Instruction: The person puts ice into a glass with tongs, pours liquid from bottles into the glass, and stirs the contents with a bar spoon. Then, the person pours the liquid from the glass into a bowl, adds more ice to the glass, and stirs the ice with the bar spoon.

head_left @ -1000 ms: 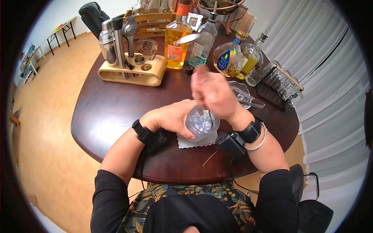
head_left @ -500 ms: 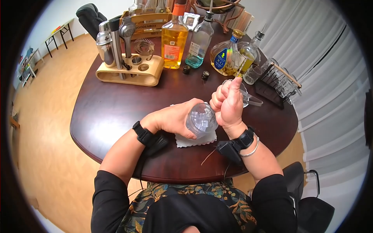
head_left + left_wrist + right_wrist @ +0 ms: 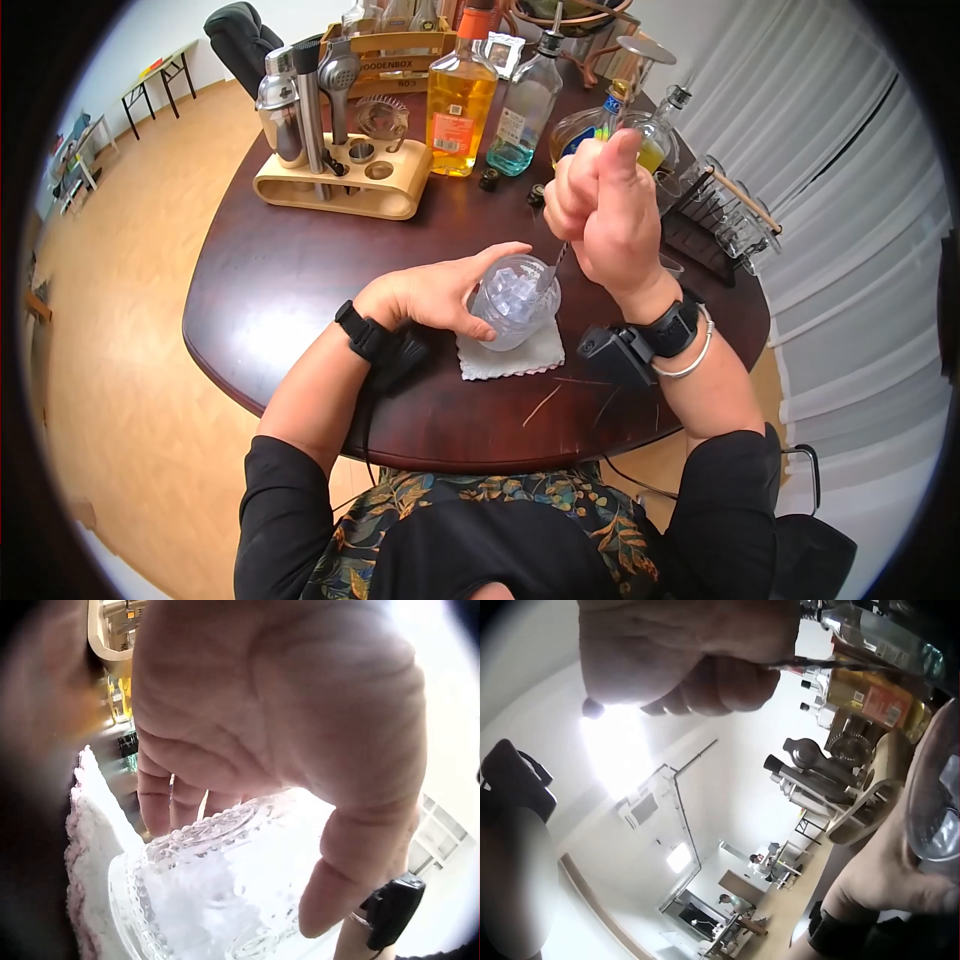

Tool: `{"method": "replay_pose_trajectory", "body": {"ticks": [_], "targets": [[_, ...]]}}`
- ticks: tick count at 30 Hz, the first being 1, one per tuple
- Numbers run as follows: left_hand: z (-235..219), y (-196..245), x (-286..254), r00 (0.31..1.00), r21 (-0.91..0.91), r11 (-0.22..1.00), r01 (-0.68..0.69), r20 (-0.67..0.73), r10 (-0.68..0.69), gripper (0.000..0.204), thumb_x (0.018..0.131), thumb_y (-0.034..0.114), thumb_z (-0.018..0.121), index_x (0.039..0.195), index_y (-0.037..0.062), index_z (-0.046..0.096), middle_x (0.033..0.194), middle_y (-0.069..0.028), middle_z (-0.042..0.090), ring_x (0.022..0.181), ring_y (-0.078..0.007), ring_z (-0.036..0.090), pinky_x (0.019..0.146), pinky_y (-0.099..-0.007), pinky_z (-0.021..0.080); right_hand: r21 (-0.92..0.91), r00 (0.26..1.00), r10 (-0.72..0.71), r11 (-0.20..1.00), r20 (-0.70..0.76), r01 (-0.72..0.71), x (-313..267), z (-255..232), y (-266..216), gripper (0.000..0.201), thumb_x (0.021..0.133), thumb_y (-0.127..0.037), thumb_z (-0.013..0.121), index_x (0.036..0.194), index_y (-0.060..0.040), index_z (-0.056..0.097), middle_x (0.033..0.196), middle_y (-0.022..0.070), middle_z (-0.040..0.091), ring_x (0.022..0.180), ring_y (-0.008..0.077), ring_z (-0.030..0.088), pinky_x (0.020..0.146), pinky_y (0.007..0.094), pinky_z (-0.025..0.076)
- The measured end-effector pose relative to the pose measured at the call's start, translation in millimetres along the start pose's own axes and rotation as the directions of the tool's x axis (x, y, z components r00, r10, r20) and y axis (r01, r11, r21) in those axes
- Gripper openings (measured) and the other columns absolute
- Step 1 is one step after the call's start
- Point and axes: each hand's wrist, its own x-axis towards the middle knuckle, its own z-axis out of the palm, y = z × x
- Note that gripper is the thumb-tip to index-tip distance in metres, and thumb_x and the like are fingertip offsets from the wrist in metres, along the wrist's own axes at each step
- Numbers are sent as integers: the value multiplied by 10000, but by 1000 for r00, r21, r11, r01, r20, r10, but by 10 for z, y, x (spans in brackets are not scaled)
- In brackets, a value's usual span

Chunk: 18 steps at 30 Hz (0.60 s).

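Observation:
In the head view, my left hand (image 3: 435,293) curves its thumb and fingers around a clear glass (image 3: 508,325) of ice cubes, above a white scalloped coaster (image 3: 515,362). The left wrist view shows the hand (image 3: 277,697) against the beaded, patterned glass (image 3: 217,892), thumb on one side, fingers on the other. My right hand (image 3: 612,215), thumb up, grips a thin twisted metal stirrer (image 3: 562,258) slanting into the ice. A flat disc (image 3: 645,49) shows above that fist. The right wrist view shows the twisted shaft (image 3: 832,665) coming out of the curled fingers (image 3: 724,686).
Behind stand a wooden bar-tool holder (image 3: 340,195), an orange-capped bottle (image 3: 459,110), a clear bottle (image 3: 522,125) and amber bottles at the right. Two black caps lie near them. A glass rack (image 3: 715,235) stands at the right; the table's near edge curves before the lap.
My right hand has moved from over the glass to its right, now raised higher than half a second ago. The left hand stays at the glass, its fingers slightly more spread.

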Motion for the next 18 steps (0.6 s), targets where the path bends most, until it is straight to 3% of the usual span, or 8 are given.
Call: {"method": "replay_pose_trajectory", "body": {"ticks": [3,5,7,11,12,13,15,18], "targets": [[5,-7,13,999,92,995,-42,-24,44,936,629,135,843,1403,57,322,1280,-126,534,1219,-229,497,1044,-351,380,-132,942,25,991,335,20,-46,-22,-12,572,990,-549,337,645,-94,364,583,-18,315,525,96,278,499,266,251],[1,1,5,1000,135,991,-7,-18,9,895,624,142,845,1372,52,361,1264,-118,539,1201,-227,506,1035,-350,388,-144,888,167,983,428,-116,-139,22,62,582,994,-540,340,634,-83,358,598,-20,321,569,99,286,534,264,263],[4,-8,2,1000,162,987,24,-13,-22,877,616,153,850,1349,46,380,1252,-117,541,1189,-230,513,1030,-350,393,-115,864,216,976,455,-183,-214,-54,306,595,994,-533,372,635,-68,469,618,-42,394,615,64,329,538,245,310],[21,-12,13,998,144,989,38,-62,-29,903,600,182,865,1338,31,366,1233,-129,539,1184,-240,514,1032,-350,391,51,983,90,994,160,-100,-395,-112,616,626,1008,-536,290,591,-78,381,560,-21,380,526,79,332,504,258,282],[39,-11,7,996,128,991,33,-88,-22,915,596,188,868,1340,27,359,1228,-133,539,1186,-242,513,1033,-350,389,148,996,71,986,50,-78,-403,-114,614,611,1010,-532,275,580,-99,313,532,-17,323,475,89,299,468,265,258],[55,-45,18,996,100,994,32,-86,-23,959,582,208,884,1352,25,343,1241,-135,532,1193,-232,504,1036,-345,384,354,987,139,930,-74,-104,-397,-137,635,605,991,-569,294,581,-124,278,531,-30,251,460,91,248,441,263,224],[84,-147,64,996,43,999,24,-81,-21,1049,552,249,916,1377,20,310,1267,-138,518,1208,-212,487,1043,-334,375,444,966,163,894,-198,-60,-365,-219,572,603,972,-605,309,587,-146,241,535,-43,204,446,94,192,424,265,181],[81,-97,67,994,140,988,60,-95,-47,1079,529,251,931,1380,22,308,1286,-135,512,1229,-216,475,1051,-335,370,444,944,163,896,-285,-21,-311,-289,449,607,955,-636,314,591,-157,236,536,-50,200,441,91,174,424,271,157]]}}
